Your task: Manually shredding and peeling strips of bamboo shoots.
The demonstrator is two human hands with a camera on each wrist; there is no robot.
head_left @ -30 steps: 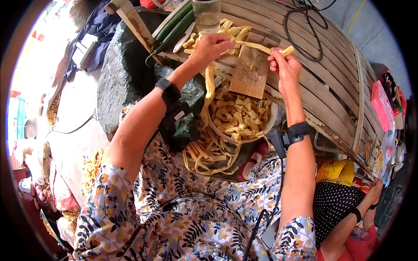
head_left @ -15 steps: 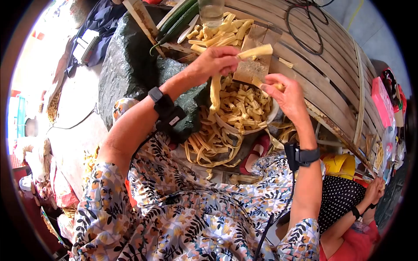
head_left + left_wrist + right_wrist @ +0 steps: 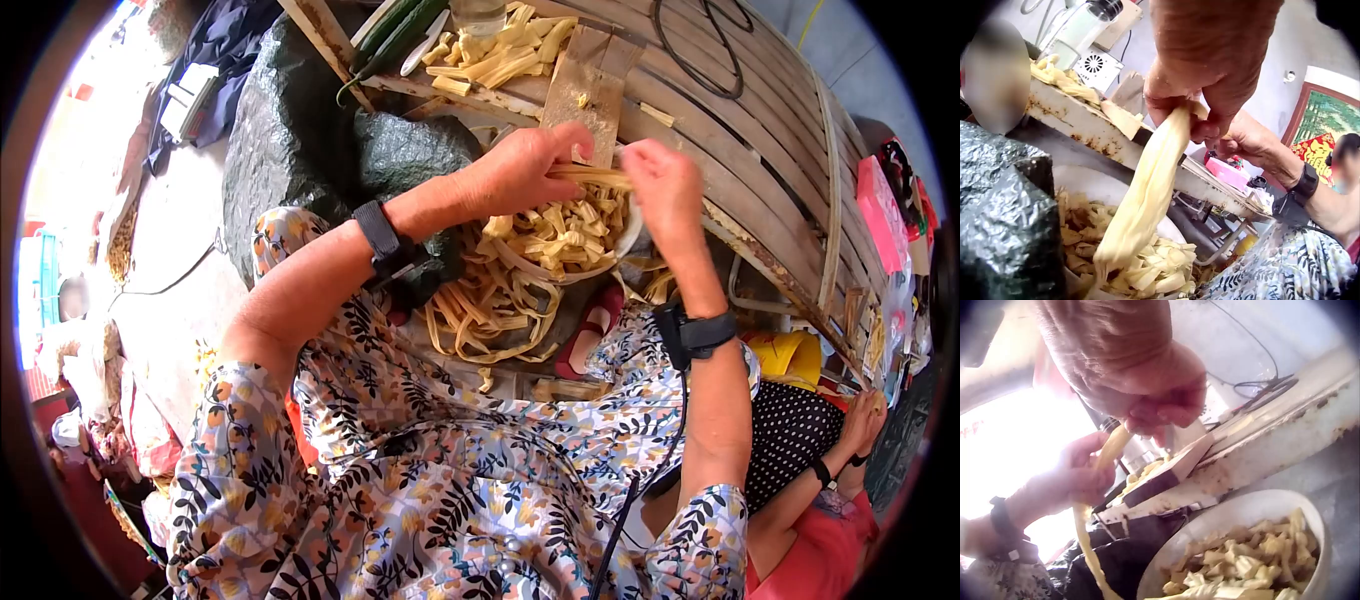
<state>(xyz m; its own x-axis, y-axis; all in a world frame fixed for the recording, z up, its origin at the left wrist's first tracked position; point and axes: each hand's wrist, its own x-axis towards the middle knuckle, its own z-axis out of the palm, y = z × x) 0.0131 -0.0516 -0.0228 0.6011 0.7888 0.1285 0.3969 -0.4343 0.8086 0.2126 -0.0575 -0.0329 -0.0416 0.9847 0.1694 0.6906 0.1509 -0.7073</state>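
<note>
Over the bowl, my left hand (image 3: pixel 515 172) pinches a long, limp, pale yellow strip (image 3: pixel 598 177) between thumb and fingers. Its ribbed length hangs down toward the bowl in the left wrist view, where the strip (image 3: pixel 1150 172) shows large. My right hand (image 3: pixel 668 190), slightly blurred, grips the end of this strip with curled fingers, close to the left one. Below both hands stands a white bowl (image 3: pixel 1266 499) heaped with short cut yellow pieces (image 3: pixel 570 240). A wooden board (image 3: pixel 590 80) slopes from the slatted table toward the bowl.
More yellow pieces (image 3: pixel 510 62) lie on the slatted table (image 3: pixel 730 165) beside cucumbers (image 3: pixel 395 35) and a glass (image 3: pixel 478 14). Long strips (image 3: pixel 490 320) pile beside the bowl. Dark plastic sheeting (image 3: pixel 410 150) stands at left; another person's arm (image 3: pixel 815 465) shows at lower right.
From over the board, where they stretched a strip between them, both hands have come lower and closer together over the bowl. The right hand dipped to the bowl's right side in between.
</note>
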